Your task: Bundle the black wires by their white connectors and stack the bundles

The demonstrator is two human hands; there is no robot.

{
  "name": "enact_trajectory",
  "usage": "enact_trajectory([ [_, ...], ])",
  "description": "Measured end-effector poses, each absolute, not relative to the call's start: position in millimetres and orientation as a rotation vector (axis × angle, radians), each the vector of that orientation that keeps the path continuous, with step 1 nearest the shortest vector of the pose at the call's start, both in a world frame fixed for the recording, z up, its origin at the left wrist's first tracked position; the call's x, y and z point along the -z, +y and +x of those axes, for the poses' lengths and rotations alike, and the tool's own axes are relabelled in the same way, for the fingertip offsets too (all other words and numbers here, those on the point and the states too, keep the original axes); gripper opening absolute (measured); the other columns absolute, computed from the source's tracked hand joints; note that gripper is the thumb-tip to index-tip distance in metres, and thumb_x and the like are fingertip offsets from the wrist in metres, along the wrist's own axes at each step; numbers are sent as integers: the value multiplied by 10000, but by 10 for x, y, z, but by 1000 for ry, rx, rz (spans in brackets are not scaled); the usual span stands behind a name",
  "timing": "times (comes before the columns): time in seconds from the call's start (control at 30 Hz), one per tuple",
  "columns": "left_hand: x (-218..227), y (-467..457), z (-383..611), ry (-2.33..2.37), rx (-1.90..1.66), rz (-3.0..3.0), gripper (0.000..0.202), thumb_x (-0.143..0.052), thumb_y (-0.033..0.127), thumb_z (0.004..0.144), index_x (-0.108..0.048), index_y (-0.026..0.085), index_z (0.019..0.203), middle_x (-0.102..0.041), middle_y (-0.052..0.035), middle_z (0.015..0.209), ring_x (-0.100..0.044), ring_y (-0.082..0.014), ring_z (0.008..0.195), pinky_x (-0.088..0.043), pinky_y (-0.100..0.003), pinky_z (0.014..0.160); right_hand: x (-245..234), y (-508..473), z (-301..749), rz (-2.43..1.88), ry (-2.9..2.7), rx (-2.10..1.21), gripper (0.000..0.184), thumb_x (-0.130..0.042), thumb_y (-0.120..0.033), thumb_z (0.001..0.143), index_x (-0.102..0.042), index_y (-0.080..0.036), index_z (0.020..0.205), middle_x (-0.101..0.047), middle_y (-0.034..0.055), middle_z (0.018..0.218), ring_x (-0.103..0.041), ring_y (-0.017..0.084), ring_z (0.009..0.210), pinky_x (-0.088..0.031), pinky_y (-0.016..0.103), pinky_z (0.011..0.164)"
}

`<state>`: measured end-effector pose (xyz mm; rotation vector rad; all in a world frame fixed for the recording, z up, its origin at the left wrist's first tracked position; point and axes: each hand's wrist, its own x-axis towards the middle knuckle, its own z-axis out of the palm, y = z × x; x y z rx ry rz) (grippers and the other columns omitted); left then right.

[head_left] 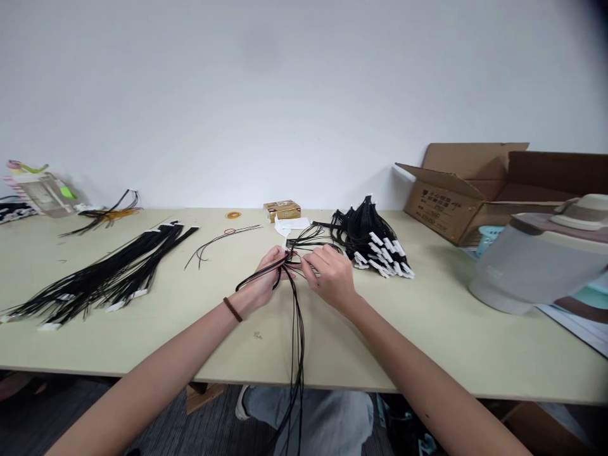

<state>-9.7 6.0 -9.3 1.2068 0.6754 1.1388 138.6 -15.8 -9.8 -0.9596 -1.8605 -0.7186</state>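
Note:
Near the middle of the table, my left hand [268, 272] grips a bundle of thin black wires [295, 310], whose loose ends hang over the table's front edge. A white piece [285, 235] sticks up by the fingertips; whether it is a connector or tape I cannot tell. My right hand [329, 273] is closed in a pinch at the same wires, just right of the left hand. Its fingertips hide most of what they hold. Behind the hands, more black wires [308, 235] fan out toward a pile of black cables with white connectors [370, 237].
Long black wire bundles [137, 266] lie at left, a few loose wires [213, 239] beside them. Along the back sit a tape roll [233, 215] and a small gold box [282, 210]. A cardboard box [446, 196] and a large translucent jug [536, 266] stand at right.

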Motion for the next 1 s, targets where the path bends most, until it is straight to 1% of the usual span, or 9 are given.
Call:
enact_trajectory([
  [0.17, 106, 71, -116, 694, -1179, 1246, 243, -587, 372, 734, -434, 186, 702, -499, 13, 732, -468, -101, 641, -408, -210, 581, 87, -160, 1383, -979, -1895, 704, 215, -428, -173, 854, -547, -177, 676, -540, 20, 614, -417, 139, 635, -285, 266, 579],
  [0.47, 104, 87, -85, 753, -1264, 1365, 333, -586, 451, 719, -399, 179, 677, -374, 36, 667, -379, -87, 585, -369, -205, 526, 98, -146, 1380, -1024, -1915, 698, 230, -416, -174, 857, -531, -171, 657, -544, 13, 612, -427, 129, 635, -290, 252, 591],
  [0.7, 122, 91, -97, 733, -1264, 1450, 307, -537, 442, 764, -399, 176, 695, -371, 37, 668, -365, -84, 579, -363, -197, 525, 114, -130, 1380, -1037, -1931, 667, 253, -391, -179, 869, -523, -171, 654, -532, 11, 608, -423, 127, 627, -282, 253, 584],
  [1.0, 120, 117, -115, 703, -1202, 1492, 289, -529, 424, 772, -404, 174, 701, -360, 32, 698, -377, -91, 617, -381, -202, 554, 111, -110, 1393, -1054, -1927, 616, 247, -382, -172, 874, -521, -171, 670, -525, 14, 627, -428, 127, 638, -276, 253, 581],
])
